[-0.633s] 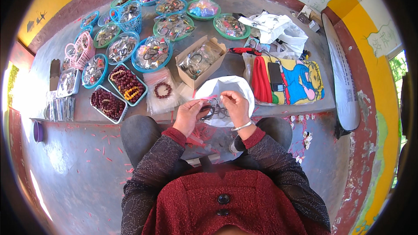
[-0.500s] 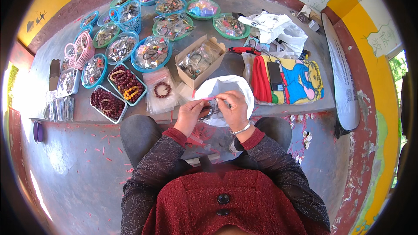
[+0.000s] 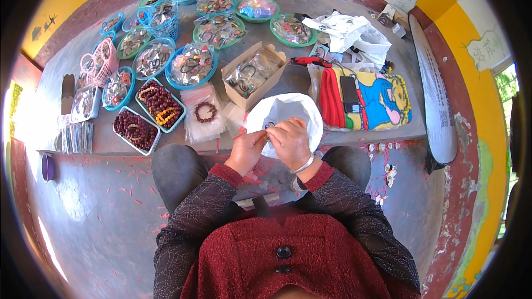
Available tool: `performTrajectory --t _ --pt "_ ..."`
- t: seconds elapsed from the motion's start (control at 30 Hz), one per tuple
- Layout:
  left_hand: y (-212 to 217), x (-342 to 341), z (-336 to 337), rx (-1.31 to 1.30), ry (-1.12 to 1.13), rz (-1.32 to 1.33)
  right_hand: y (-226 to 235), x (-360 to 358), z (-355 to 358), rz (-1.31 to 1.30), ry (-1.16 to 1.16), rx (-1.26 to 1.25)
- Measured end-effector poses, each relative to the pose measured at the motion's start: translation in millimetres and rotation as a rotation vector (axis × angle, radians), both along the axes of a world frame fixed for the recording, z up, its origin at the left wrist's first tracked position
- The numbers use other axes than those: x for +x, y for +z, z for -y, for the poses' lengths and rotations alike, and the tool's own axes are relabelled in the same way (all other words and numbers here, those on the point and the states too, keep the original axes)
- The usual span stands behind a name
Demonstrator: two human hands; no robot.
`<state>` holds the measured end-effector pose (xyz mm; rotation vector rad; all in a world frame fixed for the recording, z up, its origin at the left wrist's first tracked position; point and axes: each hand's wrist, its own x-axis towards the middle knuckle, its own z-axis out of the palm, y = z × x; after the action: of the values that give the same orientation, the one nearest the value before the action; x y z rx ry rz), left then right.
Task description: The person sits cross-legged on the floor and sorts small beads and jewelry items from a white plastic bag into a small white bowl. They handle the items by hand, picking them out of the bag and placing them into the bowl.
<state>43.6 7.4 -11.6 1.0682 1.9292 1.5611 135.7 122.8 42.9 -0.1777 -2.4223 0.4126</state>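
Observation:
My left hand (image 3: pixel 246 150) and my right hand (image 3: pixel 291 143) meet over the near rim of a round, open white container or bag (image 3: pixel 306 112). The fingertips of both are pinched together on a small plastic bag (image 3: pixel 270 125), mostly covered by the fingers. Half a second ago a pink strip and a dark cord-like piece showed at it; now only a small bit is visible. Left of my hands, a dark red bead bracelet (image 3: pixel 205 112) lies on a stack of clear bags with pinkish edges (image 3: pixel 194 131).
An open cardboard box (image 3: pixel 238 97) of bagged pieces stands beyond my hands. Two trays of beaded bracelets (image 3: pixel 136 130) and several baskets (image 3: pixel 191 66) fill the left and back. At right lie a folded colourful towel (image 3: pixel 388 102), a phone (image 3: pixel 349 95) and white plastic bags (image 3: pixel 354 36).
My hands have drawn closer together. The right fingers now curl over the small bag, and the pink strip and dark piece that showed between the hands are hidden.

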Motion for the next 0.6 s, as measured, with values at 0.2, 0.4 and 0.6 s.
performTrajectory --t 0.2,0.4,0.6 --pt "2.6 0.1 1.8 -0.042 -0.018 -0.234 -3.5 -0.5 -2.9 0.051 0.046 0.102" --pt "-0.8 -0.1 2.2 -0.047 -0.046 -0.291 -3.0 -0.9 0.1 0.087 0.039 0.151" --pt "-0.2 0.5 2.6 -0.039 -0.051 -0.303 -1.1 -0.3 0.9 0.127 0.028 0.128"
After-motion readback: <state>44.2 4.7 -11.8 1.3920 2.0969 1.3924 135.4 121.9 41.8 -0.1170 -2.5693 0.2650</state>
